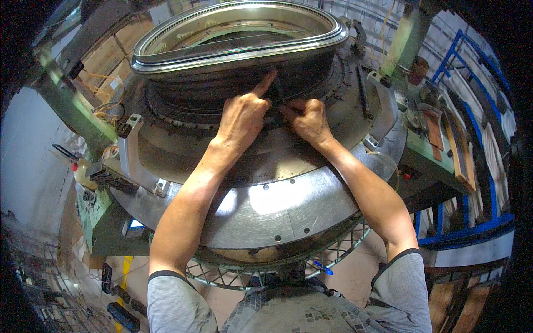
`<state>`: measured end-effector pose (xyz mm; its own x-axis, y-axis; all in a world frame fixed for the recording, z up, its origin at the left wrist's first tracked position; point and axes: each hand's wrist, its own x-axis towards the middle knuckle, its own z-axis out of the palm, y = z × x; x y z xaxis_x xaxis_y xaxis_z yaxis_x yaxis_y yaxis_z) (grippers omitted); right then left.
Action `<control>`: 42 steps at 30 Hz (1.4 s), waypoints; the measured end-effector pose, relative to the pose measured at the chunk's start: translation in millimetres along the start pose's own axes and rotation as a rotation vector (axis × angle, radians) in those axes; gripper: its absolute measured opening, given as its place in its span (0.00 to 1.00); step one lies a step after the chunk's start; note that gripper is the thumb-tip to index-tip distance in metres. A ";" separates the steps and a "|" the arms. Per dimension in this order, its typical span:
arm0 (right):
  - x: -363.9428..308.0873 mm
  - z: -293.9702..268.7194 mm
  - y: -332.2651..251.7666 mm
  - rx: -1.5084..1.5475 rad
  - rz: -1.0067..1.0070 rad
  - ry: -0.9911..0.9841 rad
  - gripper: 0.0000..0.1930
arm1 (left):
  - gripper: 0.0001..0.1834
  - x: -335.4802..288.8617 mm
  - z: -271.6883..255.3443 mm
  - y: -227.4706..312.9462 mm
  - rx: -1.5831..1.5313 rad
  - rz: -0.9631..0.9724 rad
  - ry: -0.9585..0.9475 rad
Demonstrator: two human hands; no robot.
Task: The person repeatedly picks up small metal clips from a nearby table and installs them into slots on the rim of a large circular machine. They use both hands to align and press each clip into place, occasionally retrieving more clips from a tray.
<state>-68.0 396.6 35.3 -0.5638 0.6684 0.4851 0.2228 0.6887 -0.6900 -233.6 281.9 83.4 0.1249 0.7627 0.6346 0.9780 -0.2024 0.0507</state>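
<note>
1. Firstly, head view, left hand [242,116]: mine, index finger extended toward the metal ring, other fingers curled. Whether they enclose anything, or the fingertip touches, I cannot tell. Hazard: a hidden sharp edge could nick that fingertip if I press blindly.

2. Right hand [308,119]: just right of my left, fingers bent inward. Ahead of it, a thin dark shape [279,85], perhaps a tool in my pinch; too dim for me to confirm a grasp. Hazard: if it is a tool, a loose pinch could let it skid toward my left finger.

3. Metal ring [239,58]: directly ahead of both hands, bright rim above my fingertips, dark wall facing them. Hazard: shadow there could make me misjudge contact and scuff the wall.

4. Round metal base [266,197]: below and nearer me than my hands. Hazard: anything slipping from my fingers could mark its surface or slide off.

5. Black bar [363,91]: right of my right hand, apart from it. Hazard: a wide swing of that hand could dislodge it.
</note>
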 end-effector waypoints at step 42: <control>25.4 37.1 39.3 -0.355 -0.169 0.276 0.09 | 0.05 13.4 -24.8 -2.7 0.229 0.086 -0.046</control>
<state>-103.1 430.2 0.5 -0.3938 0.5553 0.7326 0.4312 0.8154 -0.3863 -238.8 277.4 110.9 0.2122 0.7768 0.5929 0.9751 -0.1278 -0.1815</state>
